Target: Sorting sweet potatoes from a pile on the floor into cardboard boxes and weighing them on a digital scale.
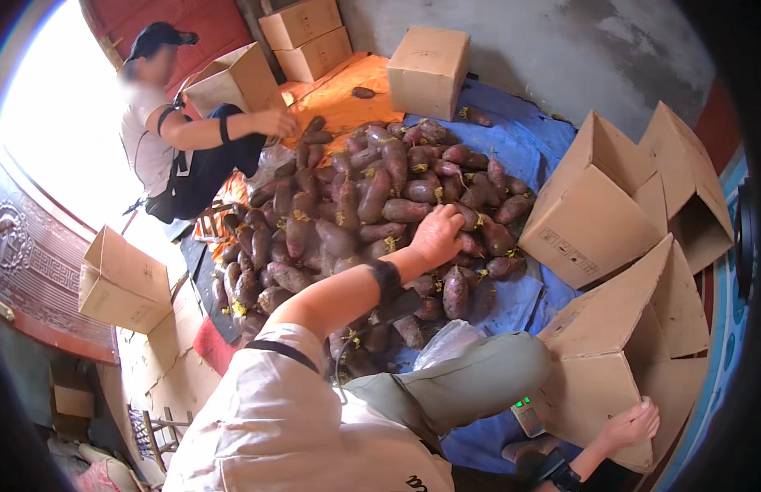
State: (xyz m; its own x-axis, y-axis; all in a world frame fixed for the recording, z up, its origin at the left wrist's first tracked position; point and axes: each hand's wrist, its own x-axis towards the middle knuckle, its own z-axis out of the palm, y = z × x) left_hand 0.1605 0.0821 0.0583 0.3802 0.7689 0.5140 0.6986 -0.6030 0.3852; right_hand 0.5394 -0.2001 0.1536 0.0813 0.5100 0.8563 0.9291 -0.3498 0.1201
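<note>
A large heap of purple-red sweet potatoes [380, 193], several with yellow sprout-like tufts, lies in front of me. My left hand [438, 235] reaches over the right side of the heap, its fingers curled down on a sweet potato [472, 243] that they partly hide. At the lower right, my right hand [630, 426] grips the near edge of an open cardboard box [594, 385]. That box is tilted, its flaps spread. Beside it, partly behind my bent knee [503, 369], is a small device with a green lit display [524, 403].
Two more open boxes [589, 205] [692, 180] stand at the right. A closed box [429, 70] and stacked boxes [306, 37] line the back. Across the heap at left, a co-worker [171, 123] crouches, one hand over it. Blue sheeting [524, 123] and orange sheeting [347, 86] cover the floor.
</note>
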